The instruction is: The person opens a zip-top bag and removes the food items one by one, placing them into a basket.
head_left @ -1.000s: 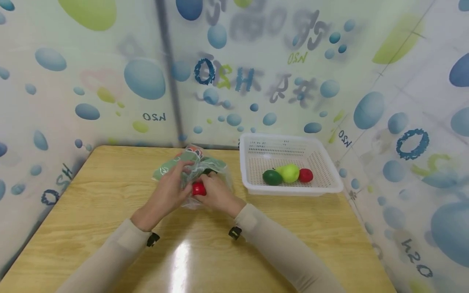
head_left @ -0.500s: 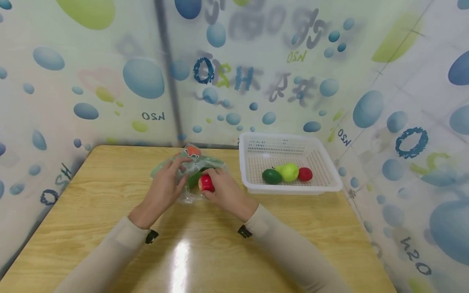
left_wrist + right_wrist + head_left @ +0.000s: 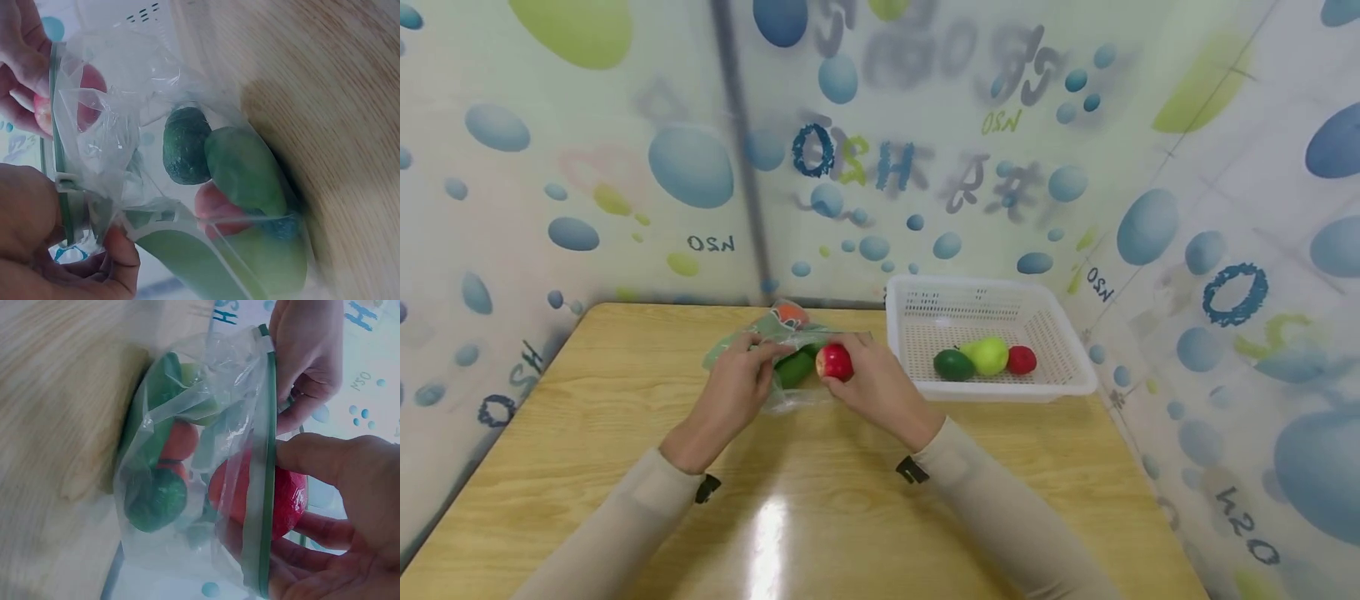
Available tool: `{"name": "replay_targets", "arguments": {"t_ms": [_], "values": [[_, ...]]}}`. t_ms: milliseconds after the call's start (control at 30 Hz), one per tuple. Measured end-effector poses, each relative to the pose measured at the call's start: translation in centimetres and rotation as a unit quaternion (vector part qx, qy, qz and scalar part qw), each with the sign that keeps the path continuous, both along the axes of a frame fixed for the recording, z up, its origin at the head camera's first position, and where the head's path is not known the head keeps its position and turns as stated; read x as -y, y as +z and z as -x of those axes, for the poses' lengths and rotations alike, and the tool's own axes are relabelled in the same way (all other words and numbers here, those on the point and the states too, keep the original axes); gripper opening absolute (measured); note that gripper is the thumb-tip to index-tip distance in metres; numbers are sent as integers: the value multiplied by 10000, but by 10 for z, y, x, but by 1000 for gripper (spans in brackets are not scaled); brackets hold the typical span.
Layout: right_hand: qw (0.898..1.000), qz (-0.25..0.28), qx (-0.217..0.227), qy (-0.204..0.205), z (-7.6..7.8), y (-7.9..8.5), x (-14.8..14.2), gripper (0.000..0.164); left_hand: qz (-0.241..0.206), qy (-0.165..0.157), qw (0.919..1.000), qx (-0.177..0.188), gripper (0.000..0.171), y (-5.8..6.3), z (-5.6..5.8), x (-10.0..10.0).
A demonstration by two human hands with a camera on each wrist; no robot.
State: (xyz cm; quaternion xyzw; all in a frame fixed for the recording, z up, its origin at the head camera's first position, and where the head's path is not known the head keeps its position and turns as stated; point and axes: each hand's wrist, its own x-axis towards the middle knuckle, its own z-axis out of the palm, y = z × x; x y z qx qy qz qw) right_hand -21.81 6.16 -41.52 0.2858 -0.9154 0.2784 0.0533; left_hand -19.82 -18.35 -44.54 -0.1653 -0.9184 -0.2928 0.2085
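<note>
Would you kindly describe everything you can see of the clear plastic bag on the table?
The plastic bag is thin, crinkled and transparent, with a green zip strip along its open mouth. It lies on the wooden table, holding green and red-orange toy produce. The left hand grips its mouth edge; the right hand holds a red fruit at the opening.

Staged recording booth, not a lived-in room. Enclosed on three sides by printed curtain walls (image 3: 692,167) with blue bubbles and mirrored lettering. Furnished only with a wood-grain table (image 3: 587,433) carrying a white plastic basket (image 3: 1078,379) of toy fruit.
</note>
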Motion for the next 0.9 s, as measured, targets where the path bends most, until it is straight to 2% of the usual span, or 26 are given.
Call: {"name": "replay_targets", "arguments": {"t_ms": [200, 433, 667, 900], "values": [[9998, 154, -67, 119, 0, 8, -7, 59, 21, 164, 9991, 394, 38, 3, -1, -1], [9981, 442, -299, 299, 0, 15, -20, 58, -204, 201, 9982, 533, 36, 2, -2, -3], [9949, 684, -620, 402, 2, 22, -34, 59, -76, 273, 9988, 388, 37, 0, -1, -3], [9903, 1258, -493, 313, 5, 29, -48, 60, 77, 295, 9995, 13, 37, -3, -1, -1]]}}
